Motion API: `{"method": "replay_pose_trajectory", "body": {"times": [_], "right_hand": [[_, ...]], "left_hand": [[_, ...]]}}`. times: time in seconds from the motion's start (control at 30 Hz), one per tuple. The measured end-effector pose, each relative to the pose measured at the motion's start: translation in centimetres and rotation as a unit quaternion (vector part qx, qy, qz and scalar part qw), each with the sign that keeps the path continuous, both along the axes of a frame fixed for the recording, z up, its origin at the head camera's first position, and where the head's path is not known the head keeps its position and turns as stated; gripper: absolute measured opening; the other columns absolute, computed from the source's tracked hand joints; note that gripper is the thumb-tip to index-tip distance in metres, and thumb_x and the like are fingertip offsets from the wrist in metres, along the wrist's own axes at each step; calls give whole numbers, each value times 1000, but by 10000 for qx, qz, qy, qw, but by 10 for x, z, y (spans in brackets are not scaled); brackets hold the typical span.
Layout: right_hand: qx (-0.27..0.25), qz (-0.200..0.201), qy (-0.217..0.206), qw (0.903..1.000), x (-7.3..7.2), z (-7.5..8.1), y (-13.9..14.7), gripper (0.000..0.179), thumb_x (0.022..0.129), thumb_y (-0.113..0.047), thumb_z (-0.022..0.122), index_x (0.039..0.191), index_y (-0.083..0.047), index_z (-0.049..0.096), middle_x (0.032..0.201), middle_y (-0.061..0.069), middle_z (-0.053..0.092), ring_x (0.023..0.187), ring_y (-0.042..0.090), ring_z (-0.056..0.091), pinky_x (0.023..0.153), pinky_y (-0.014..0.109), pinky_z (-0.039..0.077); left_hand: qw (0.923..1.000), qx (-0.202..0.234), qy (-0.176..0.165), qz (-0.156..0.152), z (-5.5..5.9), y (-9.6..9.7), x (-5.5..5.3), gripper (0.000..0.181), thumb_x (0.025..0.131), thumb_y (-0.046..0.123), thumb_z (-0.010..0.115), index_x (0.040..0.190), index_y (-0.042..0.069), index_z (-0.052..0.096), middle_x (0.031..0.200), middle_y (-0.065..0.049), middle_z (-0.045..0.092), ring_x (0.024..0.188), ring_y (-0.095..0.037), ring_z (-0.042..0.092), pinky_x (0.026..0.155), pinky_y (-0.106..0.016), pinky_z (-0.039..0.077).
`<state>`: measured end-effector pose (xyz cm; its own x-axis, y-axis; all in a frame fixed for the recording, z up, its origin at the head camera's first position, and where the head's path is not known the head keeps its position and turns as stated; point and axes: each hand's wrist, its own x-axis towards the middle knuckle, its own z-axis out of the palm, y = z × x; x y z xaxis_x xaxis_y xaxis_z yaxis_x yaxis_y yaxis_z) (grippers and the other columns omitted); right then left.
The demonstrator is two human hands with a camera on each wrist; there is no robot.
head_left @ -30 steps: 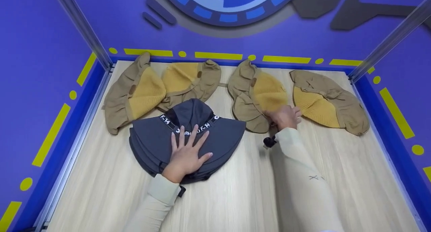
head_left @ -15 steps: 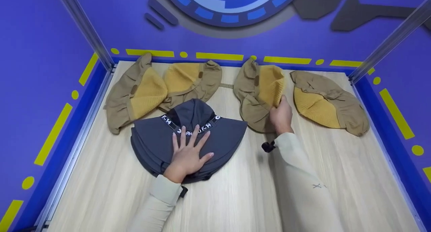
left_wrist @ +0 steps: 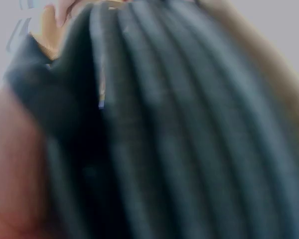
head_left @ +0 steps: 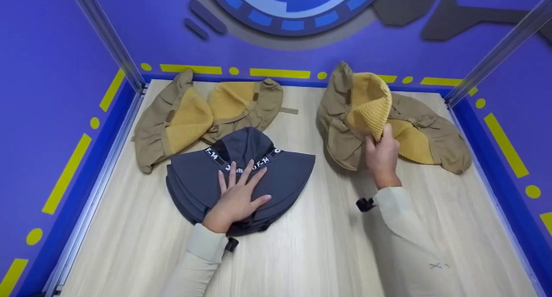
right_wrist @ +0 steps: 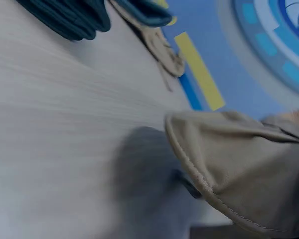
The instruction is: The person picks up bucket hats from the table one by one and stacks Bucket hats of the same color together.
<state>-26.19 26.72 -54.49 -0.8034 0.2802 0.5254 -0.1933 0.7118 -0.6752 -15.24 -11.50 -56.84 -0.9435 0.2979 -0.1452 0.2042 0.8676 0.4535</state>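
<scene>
My left hand (head_left: 236,201) lies flat with spread fingers on a stack of dark grey sun hats (head_left: 282,176), whose top one carries a black band with white lettering. In the left wrist view several stacked brims (left_wrist: 164,109) fill the picture, blurred. My right hand (head_left: 383,152) pinches the yellow ribbed crown of a tan sun hat (head_left: 338,133) between thumb and fingers. That hat's brim (right_wrist: 239,169) is tilted up off the table in the right wrist view. It partly covers another tan-and-yellow hat (head_left: 448,137) at the right.
Two more tan-and-yellow hats, a left one (head_left: 155,120) and a right one (head_left: 233,101), lie touching at the back left, behind the grey stack. A strap (head_left: 289,110) sticks out from the right one. Blue-purple walls (head_left: 293,51) and metal posts (head_left: 108,42) bound the wooden table (head_left: 310,245).
My right hand has gripped the tan hat's crown and carried it right, from beside the grey stack to overlapping the rightmost hat. My left hand has stayed almost still.
</scene>
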Motion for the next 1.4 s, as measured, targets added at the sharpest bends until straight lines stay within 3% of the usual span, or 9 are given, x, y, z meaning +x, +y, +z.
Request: {"method": "replay_pose_trajectory", "body": {"times": [0.13,0.3,0.53,0.67,0.83,0.93,1.03,1.17,1.4], "right_hand": [[212,292,505,9981,15,16,5,35,91,-18,79,92,2,50,71,20,59,64,30,50,63,41,42],[7,1035,695,9922,37,38,14,35,84,-10,85,94,5,55,78,12,66,71,8,54,66,22,40],[-560,2106,461,9749,65,58,22,44,68,12,87,105,8,63,96,-16,67,86,0,62,78,15,46],[-380,2694,335,9617,77,61,19,49,61,15,89,104,6,66,98,-18,69,88,0,64,80,13,49],[-253,3279,134,9443,85,61,17,53,60,14,90,107,4,70,101,-13,73,91,1,68,82,14,52],[-233,3191,-3,9474,86,58,22,51,61,13,90,107,2,69,100,-14,73,88,1,67,80,13,51],[-249,2930,-219,9555,85,51,30,49,65,10,90,108,0,69,98,-13,73,86,2,66,79,13,49],[-112,2649,-463,9631,82,42,41,48,67,4,92,110,-2,70,96,-4,75,85,3,65,77,13,48],[1103,1845,-888,9726,77,36,54,47,75,-24,93,111,-9,68,85,7,74,72,17,66,64,25,47]], "left_hand": [[9986,479,142,177,17,-2,-3,74,97,52,64,161,32,32,169,-12,26,156,-52,5,118,-77,0],[9856,1313,1019,302,39,1,-18,71,96,41,69,157,22,39,161,-21,36,152,-50,21,121,-70,15],[9307,2630,2531,247,62,24,-49,64,99,32,67,152,6,44,157,-20,39,148,-37,33,121,-54,32],[9087,2105,3604,-39,81,38,-58,59,100,30,65,149,1,49,155,-20,46,149,-38,36,125,-52,28],[9260,1025,3510,-940,98,42,-60,42,104,40,58,125,4,67,123,-10,71,122,-30,63,108,-46,48],[9376,1167,2894,-1533,100,40,-59,31,104,37,58,99,7,67,87,-4,70,81,-22,67,78,-40,55],[9360,1505,2589,-1849,98,40,-59,28,103,33,60,90,8,60,72,-1,57,63,-17,54,62,-36,49],[9306,1696,2682,-1825,87,48,-59,28,103,32,60,88,9,57,71,0,54,63,-14,51,60,-34,48],[9403,1715,2559,-1449,61,68,-51,28,102,33,61,88,8,59,70,-1,56,64,-17,56,61,-37,50]]}}
